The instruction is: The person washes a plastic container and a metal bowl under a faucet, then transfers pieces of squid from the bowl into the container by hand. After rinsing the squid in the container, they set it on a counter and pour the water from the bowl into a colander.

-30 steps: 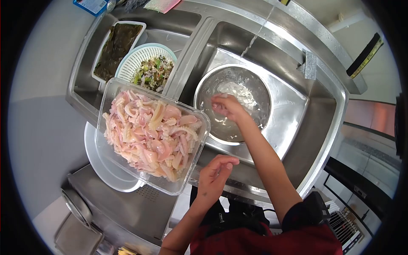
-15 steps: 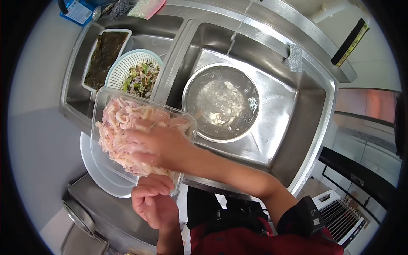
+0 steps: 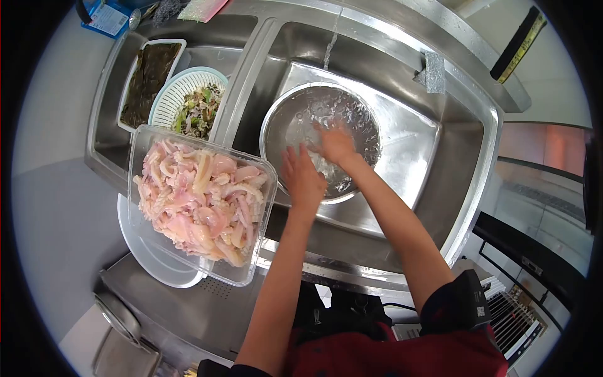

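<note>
A round metal bowl of water (image 3: 286,125) sits in the right sink basin, its surface splashing, and a thin stream of water (image 3: 331,41) falls beyond it. At the bowl's near left side is my left hand (image 3: 303,178), its fingers apart and nothing in it. My right hand (image 3: 335,141) is over the water inside the bowl, fingers spread, slightly blurred and empty. To the left, a clear plastic container (image 3: 267,207) holds pale pink raw meat strips (image 3: 198,201); neither hand touches it.
The left basin holds a white tray with dark leaves (image 3: 151,81) and a strainer (image 3: 168,100) with vegetable scraps. A white round tub (image 3: 166,270) is under the meat container. A blue packet (image 3: 110,19) lies at the back left.
My right hand has left the meat and moved right into the bowl. My left hand has moved from the container's near edge to the bowl. The water now splashes more.
</note>
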### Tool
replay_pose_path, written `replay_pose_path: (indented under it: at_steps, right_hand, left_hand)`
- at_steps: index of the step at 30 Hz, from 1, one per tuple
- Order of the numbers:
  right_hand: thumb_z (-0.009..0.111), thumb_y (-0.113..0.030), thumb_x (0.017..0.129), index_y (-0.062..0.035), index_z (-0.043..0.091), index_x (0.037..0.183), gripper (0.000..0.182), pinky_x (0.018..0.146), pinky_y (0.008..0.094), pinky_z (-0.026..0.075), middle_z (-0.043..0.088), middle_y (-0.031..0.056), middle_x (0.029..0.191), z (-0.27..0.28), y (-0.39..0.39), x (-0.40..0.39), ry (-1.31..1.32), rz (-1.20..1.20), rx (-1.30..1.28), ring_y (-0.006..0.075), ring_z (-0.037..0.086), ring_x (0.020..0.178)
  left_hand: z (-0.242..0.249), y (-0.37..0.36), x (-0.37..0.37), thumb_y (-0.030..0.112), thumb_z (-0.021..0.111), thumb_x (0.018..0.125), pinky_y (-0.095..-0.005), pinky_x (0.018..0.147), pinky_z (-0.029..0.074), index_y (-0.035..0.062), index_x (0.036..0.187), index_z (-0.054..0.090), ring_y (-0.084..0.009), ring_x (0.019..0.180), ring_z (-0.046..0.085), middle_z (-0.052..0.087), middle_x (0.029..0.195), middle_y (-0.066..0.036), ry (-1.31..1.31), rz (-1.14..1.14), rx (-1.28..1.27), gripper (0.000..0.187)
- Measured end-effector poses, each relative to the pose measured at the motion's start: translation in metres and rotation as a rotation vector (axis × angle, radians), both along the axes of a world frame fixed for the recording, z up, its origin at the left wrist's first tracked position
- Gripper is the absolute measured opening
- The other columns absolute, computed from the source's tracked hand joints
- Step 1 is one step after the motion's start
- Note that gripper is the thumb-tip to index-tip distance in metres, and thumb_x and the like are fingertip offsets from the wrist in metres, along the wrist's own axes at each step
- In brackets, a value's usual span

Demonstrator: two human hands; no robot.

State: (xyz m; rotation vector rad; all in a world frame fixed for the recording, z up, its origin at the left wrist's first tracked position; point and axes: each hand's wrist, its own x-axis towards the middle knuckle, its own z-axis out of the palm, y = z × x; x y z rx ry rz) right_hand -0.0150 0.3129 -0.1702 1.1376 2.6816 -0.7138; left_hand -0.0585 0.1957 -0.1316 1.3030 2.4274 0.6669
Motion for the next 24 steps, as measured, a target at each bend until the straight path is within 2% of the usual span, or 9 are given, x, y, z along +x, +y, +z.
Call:
replay_pose_path:
  at_steps: [2, 6, 8, 10, 14, 17, 19, 21, 24]
  right_hand:
    - [0.052, -0.04, 0.075, -0.0173, 0.038, 0.122, 0.054, 0.091, 0.0483, 0.03, 0.028, 0.0181, 0.129, -0.021, -0.003, -0.002, -0.031, 0.018, 0.068, 0.038, 0.028, 0.117]
    - [0.049, -0.029, 0.077, -0.0185, 0.039, 0.122, 0.047, 0.09, 0.0479, 0.032, 0.029, 0.0179, 0.129, -0.04, 0.002, -0.011, 0.003, 0.211, 0.057, 0.036, 0.03, 0.116]
    - [0.048, -0.023, 0.078, -0.0184, 0.039, 0.121, 0.044, 0.089, 0.0467, 0.034, 0.03, 0.018, 0.127, -0.036, -0.005, -0.003, -0.055, 0.297, 0.102, 0.0353, 0.031, 0.115]
    - [0.045, -0.017, 0.078, -0.0184, 0.043, 0.118, 0.04, 0.087, 0.0432, 0.037, 0.037, 0.0163, 0.122, -0.018, -0.012, 0.013, -0.057, 0.191, -0.154, 0.0326, 0.033, 0.114]
    - [0.043, -0.015, 0.078, -0.0166, 0.045, 0.116, 0.038, 0.081, 0.0414, 0.041, 0.044, 0.0149, 0.115, -0.028, -0.027, 0.041, -0.036, 0.258, 0.086, 0.0313, 0.041, 0.108]
    - [0.041, -0.012, 0.078, -0.012, 0.052, 0.108, 0.032, 0.079, 0.042, 0.043, 0.052, 0.013, 0.108, -0.007, -0.027, 0.05, -0.315, 0.282, -0.083, 0.0299, 0.047, 0.103]
    - [0.041, -0.011, 0.077, -0.0055, 0.059, 0.095, 0.026, 0.072, 0.0399, 0.046, 0.058, 0.0136, 0.095, -0.007, -0.024, 0.053, -0.442, 0.479, -0.012, 0.0273, 0.055, 0.091]
    - [0.043, -0.011, 0.076, -0.004, 0.061, 0.087, 0.022, 0.069, 0.0386, 0.047, 0.059, 0.0136, 0.088, 0.0, -0.018, 0.047, -0.473, 0.398, -0.099, 0.0271, 0.057, 0.085]
    - [0.045, -0.012, 0.075, -0.0023, 0.062, 0.081, 0.021, 0.067, 0.0378, 0.048, 0.061, 0.0137, 0.082, 0.016, -0.008, 0.051, -0.439, 0.333, -0.15, 0.0272, 0.06, 0.079]
  left_hand:
    - [-0.011, 0.01, -0.012, 0.008, 0.059, 0.065, -0.0469, 0.095, 0.025, 0.0057, 0.125, 0.029, -0.0446, 0.114, 0.028, 0.025, 0.127, -0.024, 0.035, 0.069, -0.354, 0.067]
    - [-0.049, 0.019, -0.025, 0.008, 0.059, 0.064, -0.0425, 0.094, 0.03, 0.0056, 0.12, 0.037, -0.0397, 0.112, 0.034, 0.033, 0.123, -0.023, 0.084, 0.075, -0.375, 0.059]
    - [-0.067, 0.016, -0.025, 0.009, 0.056, 0.066, -0.0398, 0.089, 0.035, 0.0057, 0.11, 0.047, -0.0337, 0.107, 0.041, 0.043, 0.115, -0.02, -0.229, 0.043, -0.331, 0.045]
    - [-0.07, 0.013, -0.015, 0.012, 0.052, 0.07, -0.0415, 0.084, 0.038, 0.0051, 0.106, 0.049, -0.0342, 0.097, 0.047, 0.048, 0.107, -0.021, -0.241, 0.045, -0.398, 0.037]
    - [-0.071, 0.003, -0.004, 0.02, 0.043, 0.077, -0.0455, 0.077, 0.04, 0.0028, 0.094, 0.055, -0.0357, 0.086, 0.053, 0.054, 0.097, -0.02, -0.219, -0.062, -0.296, 0.027]
    - [-0.072, 0.009, -0.009, 0.023, 0.042, 0.077, -0.0444, 0.075, 0.042, 0.0015, 0.086, 0.058, -0.0358, 0.084, 0.053, 0.056, 0.091, -0.02, -0.244, -0.205, -0.471, 0.028]
    - [-0.055, 0.016, -0.005, 0.026, 0.043, 0.078, -0.0441, 0.074, 0.041, 0.0005, 0.085, 0.057, -0.037, 0.08, 0.053, 0.056, 0.083, -0.02, -0.284, -0.109, -0.325, 0.03]
    - [-0.034, 0.024, -0.002, 0.028, 0.045, 0.078, -0.0438, 0.073, 0.04, -0.0005, 0.085, 0.056, -0.0383, 0.076, 0.053, 0.056, 0.075, -0.02, -0.322, -0.015, -0.184, 0.032]
    - [0.0, 0.041, -0.007, 0.032, 0.042, 0.083, -0.0374, 0.053, 0.042, 0.0008, 0.071, 0.054, -0.03, 0.053, 0.053, 0.053, 0.056, -0.014, -0.474, 0.161, -0.008, 0.036]
